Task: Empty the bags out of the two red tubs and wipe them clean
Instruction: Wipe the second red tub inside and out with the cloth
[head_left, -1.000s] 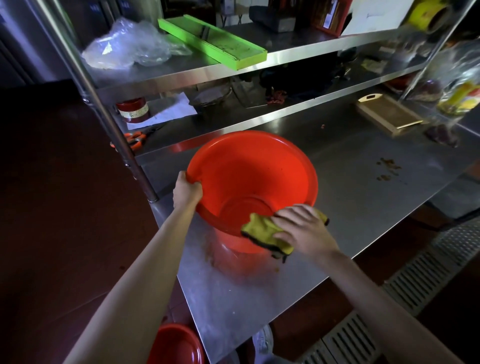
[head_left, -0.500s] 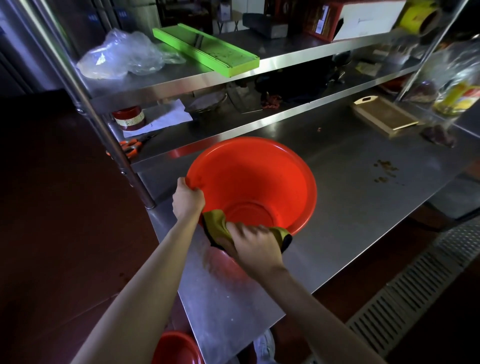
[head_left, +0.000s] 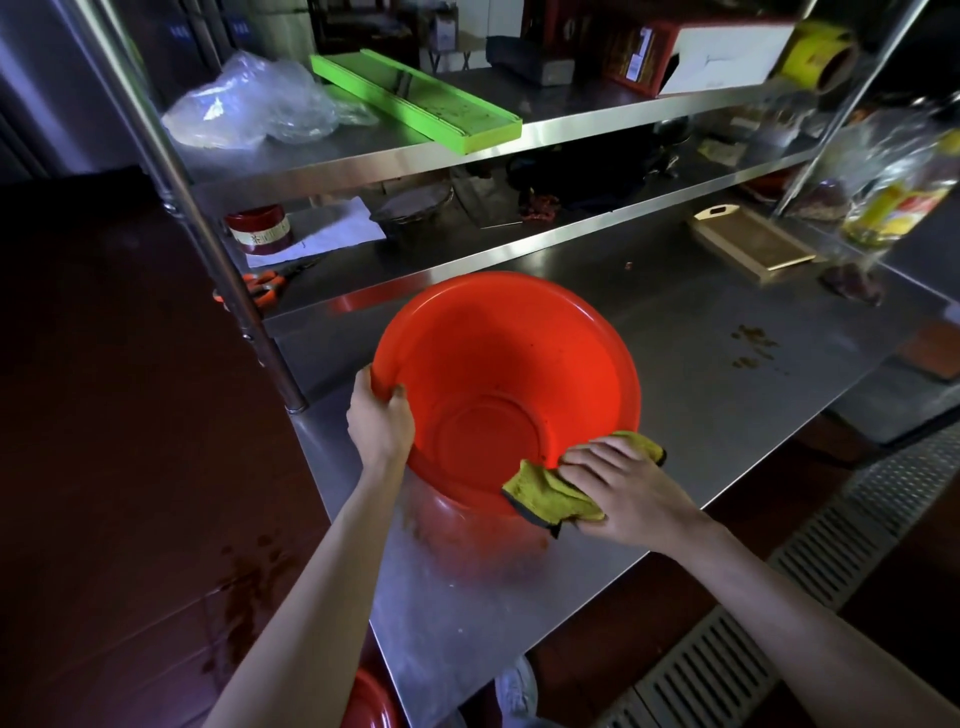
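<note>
1. Since half a second ago the right hand (head_left: 631, 493) has slid the yellow-green cloth (head_left: 558, 491) from the near-left rim to the near-right rim of the round red plastic tub (head_left: 506, 384).
2. Its fingers lie flat, pressing the cloth onto the rim.
3. The left hand (head_left: 382, 415) grips the tub's left rim, thumb inside, tilting it near the steel tabletop's (head_left: 701, 415) front-left corner.
4. The tub holds nothing.
5. A second red tub (head_left: 369, 701) peeks below the table's front edge.
6. Brown crumbs (head_left: 756, 348) lie toward the right edge; a wooden board (head_left: 753, 244) sits at the back.
</note>
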